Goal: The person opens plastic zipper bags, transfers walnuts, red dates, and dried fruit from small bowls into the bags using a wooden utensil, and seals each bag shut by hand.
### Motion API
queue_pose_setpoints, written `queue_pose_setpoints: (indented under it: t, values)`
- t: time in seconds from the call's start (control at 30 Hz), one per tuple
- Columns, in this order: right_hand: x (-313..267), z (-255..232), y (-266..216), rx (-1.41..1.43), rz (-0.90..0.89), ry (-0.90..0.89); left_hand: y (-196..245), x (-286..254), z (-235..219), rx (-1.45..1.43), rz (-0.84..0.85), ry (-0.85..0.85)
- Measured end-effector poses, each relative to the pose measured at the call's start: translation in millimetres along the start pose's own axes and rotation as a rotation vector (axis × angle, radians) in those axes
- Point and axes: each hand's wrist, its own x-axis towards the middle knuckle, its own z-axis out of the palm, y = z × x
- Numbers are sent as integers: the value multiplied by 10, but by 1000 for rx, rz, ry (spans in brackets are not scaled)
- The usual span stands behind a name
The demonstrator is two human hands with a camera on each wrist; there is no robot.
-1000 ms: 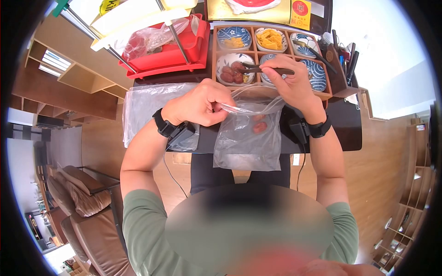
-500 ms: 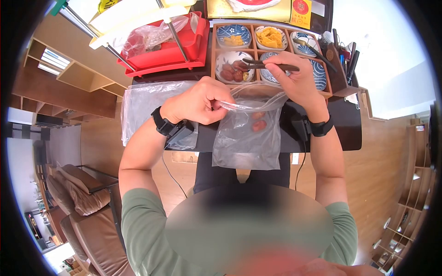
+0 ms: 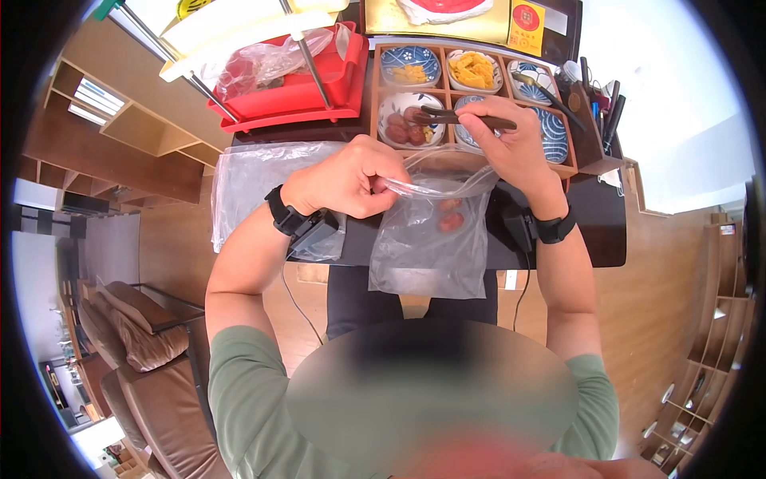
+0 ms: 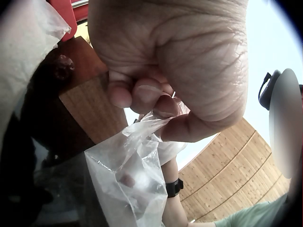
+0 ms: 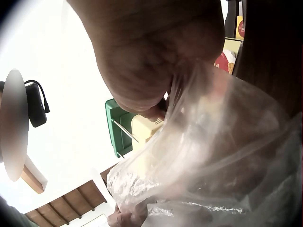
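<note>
My left hand [image 3: 355,176] pinches the rim of a clear plastic bag [image 3: 427,259] between thumb and fingers. Inside the bag lie a couple of reddish dried dates [image 3: 451,221]. Dark tongs [image 3: 487,120] are gripped in my right hand [image 3: 515,144], with their tips right at the upper date in a patterned bowl [image 3: 387,104]. Several dark red dates [image 3: 399,132] fill this bowl. The bag's open mouth stretches from my left fingers to below my right hand. From the right wrist, the bag film [image 5: 208,156] hangs close under that hand and hides the tongs.
A wooden divided box [image 3: 373,88] bears several bowls, one with yellow dried pieces [image 3: 473,69]. Another clear bag [image 3: 247,191] lies flat at the left. Behind it stands a red tray rack [image 3: 287,116]. A pen holder [image 3: 594,136] stands at the right.
The tongs and right hand have shifted slightly rightward since one second ago, with the tips still at the date bowl. My left hand stays put on the bag rim.
</note>
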Motion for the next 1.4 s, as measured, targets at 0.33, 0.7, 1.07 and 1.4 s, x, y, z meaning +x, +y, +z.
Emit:
queue_pose_setpoints:
  t: [0.33,0.7,1.07,1.4]
  values:
    - [11,-3,1,-52,-34,-4,-9,-11,3,-8,5,2]
    - [-30,36,152,134,143,52,11,-4,8,-32,-8,2]
    - [-26,44,77,77,141,18,6,-7,-9,16,-6,-22]
    - [-3,97,93,39,47,-39,-2,-12,-2,10,1,-15]
